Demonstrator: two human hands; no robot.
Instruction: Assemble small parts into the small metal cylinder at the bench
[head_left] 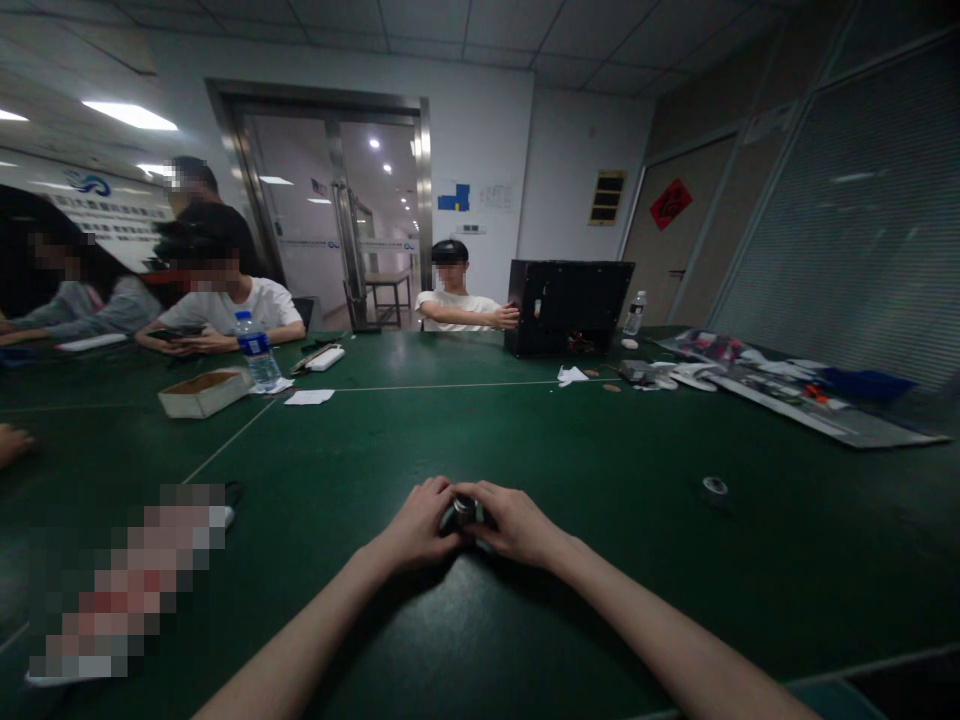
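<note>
On the green tabletop point(360, 440), straight in front of me, stands a small dark cylindrical piece with a shiny metal top point(465, 508). Its exact kind is hard to make out, since fingers cover much of it. My left hand point(426, 522) is closed against its left side, fingers curled around the far side. Curved around the right is my right hand point(514, 520), its forefinger over the far side and its thumb at the near side. The fingertips of both hands meet at the piece.
A tape roll point(715, 488) lies to the right. A blurred-out long item point(135, 580) lies at left. Farther back are an open box point(204, 394), a water bottle point(257, 352), a black case point(570, 305) touched by a seated person, and a cluttered board point(847, 425). Other people sit at left.
</note>
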